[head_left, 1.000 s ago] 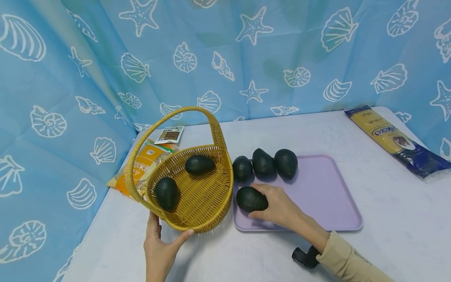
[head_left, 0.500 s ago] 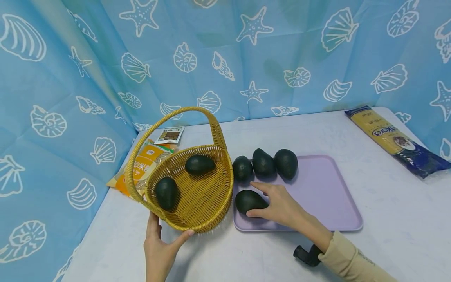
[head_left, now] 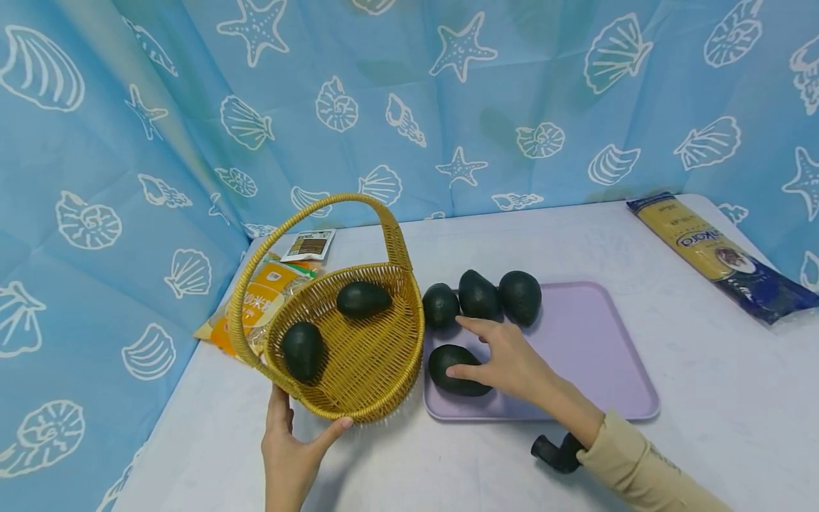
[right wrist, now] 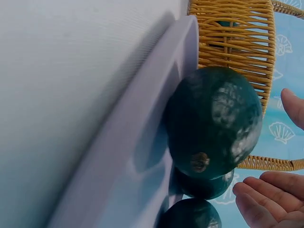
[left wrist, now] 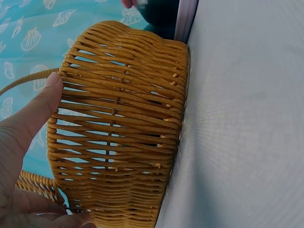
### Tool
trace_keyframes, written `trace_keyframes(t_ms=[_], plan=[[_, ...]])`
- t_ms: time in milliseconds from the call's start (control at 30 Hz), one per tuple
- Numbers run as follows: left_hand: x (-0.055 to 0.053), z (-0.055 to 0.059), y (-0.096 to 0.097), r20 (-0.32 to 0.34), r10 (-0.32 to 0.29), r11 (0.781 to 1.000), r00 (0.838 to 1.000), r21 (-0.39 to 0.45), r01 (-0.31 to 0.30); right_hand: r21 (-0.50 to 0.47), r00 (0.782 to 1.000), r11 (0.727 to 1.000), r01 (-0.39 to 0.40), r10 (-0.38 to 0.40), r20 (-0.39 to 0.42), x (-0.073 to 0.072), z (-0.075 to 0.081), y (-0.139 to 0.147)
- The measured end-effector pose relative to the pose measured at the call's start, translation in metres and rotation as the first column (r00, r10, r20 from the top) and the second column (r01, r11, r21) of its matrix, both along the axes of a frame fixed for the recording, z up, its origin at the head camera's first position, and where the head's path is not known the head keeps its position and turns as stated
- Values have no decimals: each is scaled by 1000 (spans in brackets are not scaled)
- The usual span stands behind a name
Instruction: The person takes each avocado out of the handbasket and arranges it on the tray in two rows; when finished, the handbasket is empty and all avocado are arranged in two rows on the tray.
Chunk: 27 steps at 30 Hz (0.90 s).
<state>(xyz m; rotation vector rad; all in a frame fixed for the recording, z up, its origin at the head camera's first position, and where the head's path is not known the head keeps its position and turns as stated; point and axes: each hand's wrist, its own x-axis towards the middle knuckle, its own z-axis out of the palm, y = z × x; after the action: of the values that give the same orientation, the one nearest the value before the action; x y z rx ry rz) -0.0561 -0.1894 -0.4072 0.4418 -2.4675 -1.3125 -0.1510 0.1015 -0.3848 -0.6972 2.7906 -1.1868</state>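
My left hand (head_left: pixel 291 444) holds the near left side of a woven basket (head_left: pixel 358 409), thumb at the front rim and fingers by the handle's base. Inside lie two dark green avocados, one at the left (head_left: pixel 303 352) and one farther back (head_left: pixel 363 299). Over a lilac tray (head_left: pixel 598 355) is my right hand (head_left: pixel 515 363), thumb and fingers spread wide with nothing gripped. An avocado (right wrist: pixel 213 121) rests on the tray just below that hand; the right wrist view shows the fingers apart from it. Three more avocados (head_left: pixel 480 297) line the tray's back left edge.
Behind the basket are an orange food bag (head_left: pixel 259 302) and a small sachet (head_left: pixel 308 245). A blue and yellow packet (head_left: pixel 723 259) lies at the far right. Near my right sleeve sits a curved black object (head_left: pixel 555 455). A shell-patterned curtain (head_left: pixel 409 92) hangs behind the table.
My right hand has let go of the front avocado, which stays on the tray with its narrow end turned slightly toward me. The fingers have spread and risen. My left hand and the basket stay put.
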Motion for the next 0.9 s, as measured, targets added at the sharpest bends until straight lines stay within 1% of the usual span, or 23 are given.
trace_keyframes(t_ms=[200,367,567,800,900], plan=[[0,1,1,7,4,1000,1000,-9,-4,-2,1000,1000,-9,9,10,-2,8,-4],[0,1,1,7,5,1000,1000,-12,-5,-15,1000,1000,-21,21,5,-5,18,-10],[0,1,1,0,6,1000,1000,-16,-6,-6,998,999,-35,34,-48,-14,34,-22],[0,1,1,1,5,1000,1000,-12,-5,28,999,999,-43,43,-3,-23,48,-38],[0,1,1,1,1,1000,1000,-10,-1,50,999,998,-49,49,-7,-29,53,-45]])
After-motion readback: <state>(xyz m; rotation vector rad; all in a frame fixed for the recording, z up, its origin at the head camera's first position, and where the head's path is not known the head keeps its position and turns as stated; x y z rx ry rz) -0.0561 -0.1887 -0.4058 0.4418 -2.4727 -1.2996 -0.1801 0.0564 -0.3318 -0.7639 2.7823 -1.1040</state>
